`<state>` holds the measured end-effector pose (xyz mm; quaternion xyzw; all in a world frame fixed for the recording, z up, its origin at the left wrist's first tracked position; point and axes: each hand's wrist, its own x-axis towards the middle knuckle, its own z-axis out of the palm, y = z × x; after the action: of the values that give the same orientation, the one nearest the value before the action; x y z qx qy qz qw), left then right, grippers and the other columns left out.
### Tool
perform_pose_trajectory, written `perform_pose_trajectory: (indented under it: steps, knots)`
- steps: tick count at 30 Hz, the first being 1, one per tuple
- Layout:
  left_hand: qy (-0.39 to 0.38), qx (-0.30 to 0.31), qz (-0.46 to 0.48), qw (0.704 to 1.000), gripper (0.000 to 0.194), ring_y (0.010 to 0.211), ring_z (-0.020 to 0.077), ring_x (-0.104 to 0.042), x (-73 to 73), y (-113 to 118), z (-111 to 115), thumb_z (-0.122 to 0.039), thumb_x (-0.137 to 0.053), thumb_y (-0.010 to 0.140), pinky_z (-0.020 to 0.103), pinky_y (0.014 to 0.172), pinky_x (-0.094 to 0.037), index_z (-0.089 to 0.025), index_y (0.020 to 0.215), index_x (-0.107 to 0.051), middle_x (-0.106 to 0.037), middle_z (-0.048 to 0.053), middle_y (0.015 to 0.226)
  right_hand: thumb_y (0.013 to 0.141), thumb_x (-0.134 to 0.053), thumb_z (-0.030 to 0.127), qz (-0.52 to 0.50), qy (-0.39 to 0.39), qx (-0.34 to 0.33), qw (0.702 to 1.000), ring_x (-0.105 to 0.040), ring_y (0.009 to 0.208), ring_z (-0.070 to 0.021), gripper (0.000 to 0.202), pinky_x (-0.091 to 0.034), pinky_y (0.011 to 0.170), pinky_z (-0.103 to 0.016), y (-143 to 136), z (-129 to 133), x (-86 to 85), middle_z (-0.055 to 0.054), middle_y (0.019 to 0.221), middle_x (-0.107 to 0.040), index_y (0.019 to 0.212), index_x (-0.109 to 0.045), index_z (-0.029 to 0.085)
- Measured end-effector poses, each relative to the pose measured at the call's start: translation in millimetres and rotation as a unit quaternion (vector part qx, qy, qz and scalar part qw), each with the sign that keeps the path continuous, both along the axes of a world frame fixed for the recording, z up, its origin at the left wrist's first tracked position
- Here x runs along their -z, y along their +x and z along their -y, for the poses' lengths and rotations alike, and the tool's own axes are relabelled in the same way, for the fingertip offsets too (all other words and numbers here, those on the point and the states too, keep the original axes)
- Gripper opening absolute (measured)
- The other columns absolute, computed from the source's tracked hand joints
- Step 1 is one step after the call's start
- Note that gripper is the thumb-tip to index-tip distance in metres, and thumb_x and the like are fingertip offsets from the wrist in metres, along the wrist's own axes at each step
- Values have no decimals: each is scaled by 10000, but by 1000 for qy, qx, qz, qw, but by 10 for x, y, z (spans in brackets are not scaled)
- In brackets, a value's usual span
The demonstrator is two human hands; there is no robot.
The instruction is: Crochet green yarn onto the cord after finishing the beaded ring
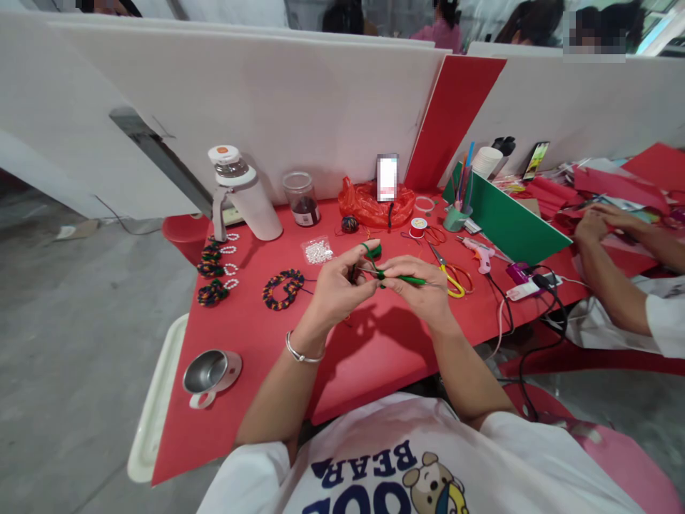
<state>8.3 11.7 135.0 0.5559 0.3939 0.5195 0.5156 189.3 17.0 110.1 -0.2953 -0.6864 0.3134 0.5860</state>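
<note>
Above the red table, my left hand (pixel 345 283) is closed on green yarn (pixel 367 250), with a strand looped over a raised finger. My right hand (pixel 420 285) is closed around a crochet hook (pixel 412 280) with a green handle. The hook's metal end meets a small dark green piece of yarn work (pixel 380 275) between the two hands. A crocheted multicoloured ring (pixel 283 289) lies left of my hands. Behind them is a small bag of white beads (pixel 317 251).
A metal cup (pixel 212 375) stands front left, a white bottle (pixel 249 196) and a jar (pixel 302 200) behind. Yellow-handled scissors (pixel 454 282), a pink glue gun (pixel 479 253) and a green board (pixel 506 221) are right. Another person's hands (pixel 594 223) work beyond.
</note>
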Motion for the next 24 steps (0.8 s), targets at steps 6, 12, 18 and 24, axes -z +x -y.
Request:
perform_pose_trajectory:
  steps: [6,12,18,24]
  knots:
    - [16,8,-8,1000,649,559,55,-437,-25,-6,10,-121,-777,679,203,528,-375,-149,1325,-732,-684,-2,788,894,-806,383,-19,-54,6,998,-758,914,-184,94,-650,800,-349,26,-26,61,-40,1115,-804,952,-828,313]
    - [20,10,-5,1000,586,565,71,-460,-24,-3,8,-148,-781,693,207,526,-377,-156,1279,-761,-688,3,752,928,-763,379,30,-10,26,999,-723,891,-168,126,-623,821,-342,68,-2,15,-28,962,-740,1012,-834,318]
    - [25,7,-9,1000,587,581,71,-471,-7,-6,6,-174,-785,722,199,524,-377,-150,1307,-749,-643,-8,750,884,-816,354,38,8,32,999,-754,897,-183,102,-637,833,-343,41,30,23,-38,962,-797,966,-834,297]
    - [66,-18,-73,995,570,513,43,-391,32,8,31,-139,-737,732,193,492,-338,-173,1301,-756,-659,-21,760,835,-862,320,31,-19,57,998,-784,827,-186,122,-659,785,-322,18,55,18,-30,920,-834,950,-836,287]
